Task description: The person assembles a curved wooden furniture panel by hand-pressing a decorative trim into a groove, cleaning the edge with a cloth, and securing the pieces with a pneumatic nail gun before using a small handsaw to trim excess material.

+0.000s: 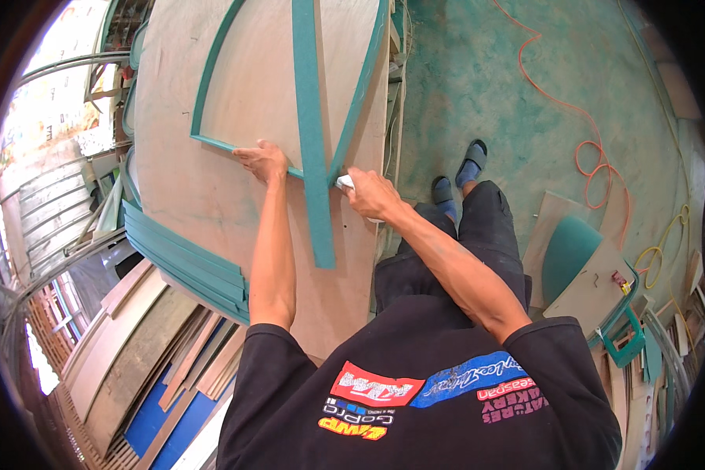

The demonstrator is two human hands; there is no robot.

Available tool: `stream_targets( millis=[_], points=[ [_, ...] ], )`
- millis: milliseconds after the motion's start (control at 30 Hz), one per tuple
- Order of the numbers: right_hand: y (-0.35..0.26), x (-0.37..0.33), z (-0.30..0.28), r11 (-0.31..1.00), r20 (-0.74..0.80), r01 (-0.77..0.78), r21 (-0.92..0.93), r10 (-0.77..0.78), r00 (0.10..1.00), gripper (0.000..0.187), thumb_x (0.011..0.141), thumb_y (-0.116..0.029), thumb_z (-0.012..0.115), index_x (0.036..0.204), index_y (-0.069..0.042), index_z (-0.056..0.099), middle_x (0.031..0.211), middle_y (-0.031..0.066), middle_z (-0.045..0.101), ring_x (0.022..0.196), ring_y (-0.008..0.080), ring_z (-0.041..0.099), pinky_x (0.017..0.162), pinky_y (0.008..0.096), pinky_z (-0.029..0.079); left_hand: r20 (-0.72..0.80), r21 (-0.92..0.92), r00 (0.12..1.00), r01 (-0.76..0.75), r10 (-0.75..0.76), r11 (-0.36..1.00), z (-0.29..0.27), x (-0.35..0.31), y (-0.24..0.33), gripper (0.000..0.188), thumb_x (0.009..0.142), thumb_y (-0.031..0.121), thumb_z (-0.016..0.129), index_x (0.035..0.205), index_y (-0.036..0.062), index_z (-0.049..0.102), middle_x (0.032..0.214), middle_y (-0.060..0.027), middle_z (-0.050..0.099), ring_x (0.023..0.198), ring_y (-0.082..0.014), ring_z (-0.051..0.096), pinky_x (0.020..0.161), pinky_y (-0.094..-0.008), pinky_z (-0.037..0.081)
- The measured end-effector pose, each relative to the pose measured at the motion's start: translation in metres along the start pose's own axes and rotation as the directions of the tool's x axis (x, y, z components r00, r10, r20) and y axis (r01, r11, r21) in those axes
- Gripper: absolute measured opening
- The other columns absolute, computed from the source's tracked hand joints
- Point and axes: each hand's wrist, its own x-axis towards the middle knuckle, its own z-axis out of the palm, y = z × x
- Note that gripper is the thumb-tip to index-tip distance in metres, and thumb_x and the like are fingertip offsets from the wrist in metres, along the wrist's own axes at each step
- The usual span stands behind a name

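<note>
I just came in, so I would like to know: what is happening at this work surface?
A person is handling a thin teal frame on a pale wooden surface. The left hand is on the frame's near edge; the right hand holds a small white object by its near right corner. A wide teal strip lies lengthwise across the frame, and more teal strips are stacked at left.

Wooden tabletop (164, 102) | curved green frame (204, 86) | stacked green strips (184, 261), near-left edge
</note>
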Motion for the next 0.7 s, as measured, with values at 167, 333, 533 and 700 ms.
stream_targets(
  millis=[167, 333, 533, 700],
  points=[
    [0.004, 0.003, -0.003, 0.996, -0.042, 0.061, 0.058, -0.059, 0.997, 0.020, 0.091, -0.013, 0.060, 0.105, 0.001, 0.061, 0.093, 0.0304, 0.070, 0.092, 0.0519, 0.067, 0.081, 0.0581, 0.052, -0.009, 0.015, 1.000, 0.015, -0.014, 1.000, 0.005, -0.001, 0.000, 0.083, 0.105, 0.035, 0.043, 0.159, -0.0142, 0.002, 0.165, -0.0339, 0.020, 0.149, -0.0464, 0.032, 0.120, -0.0517, 0.036],
    [-0.001, 0.010, -0.011, 0.998, -0.055, 0.051, 0.032, -0.049, 0.997, 0.018, 0.090, -0.013, 0.061, 0.102, 0.001, 0.061, 0.092, 0.0298, 0.070, 0.091, 0.0519, 0.067, 0.080, 0.0580, 0.053, -0.027, 0.027, 1.000, 0.005, -0.004, 1.000, 0.009, 0.004, -0.003, 0.085, 0.104, 0.036, 0.044, 0.159, -0.0129, 0.002, 0.165, -0.0335, 0.020, 0.149, -0.0451, 0.033, 0.119, -0.0519, 0.038],
    [-0.005, 0.020, -0.023, 0.999, -0.139, 0.009, -0.045, -0.016, 0.990, 0.019, 0.089, -0.013, 0.061, 0.101, 0.002, 0.064, 0.094, 0.0305, 0.071, 0.092, 0.0520, 0.068, 0.082, 0.0580, 0.054, 0.008, 0.028, 0.999, 0.045, -0.045, 0.999, 0.003, -0.001, 0.005, 0.086, 0.104, 0.037, 0.044, 0.160, -0.0123, 0.002, 0.164, -0.0335, 0.021, 0.147, -0.0443, 0.036, 0.119, -0.0510, 0.038],
    [-0.009, 0.025, -0.034, 0.999, -0.212, -0.051, -0.010, 0.048, 0.976, 0.019, 0.088, -0.013, 0.062, 0.100, 0.002, 0.066, 0.094, 0.0308, 0.071, 0.092, 0.0518, 0.069, 0.083, 0.0575, 0.055, 0.011, 0.029, 0.998, 0.057, -0.057, 0.998, 0.002, 0.000, 0.006, 0.086, 0.104, 0.037, 0.044, 0.159, -0.0141, 0.002, 0.164, -0.0339, 0.020, 0.148, -0.0447, 0.035, 0.121, -0.0508, 0.035]
  ],
)
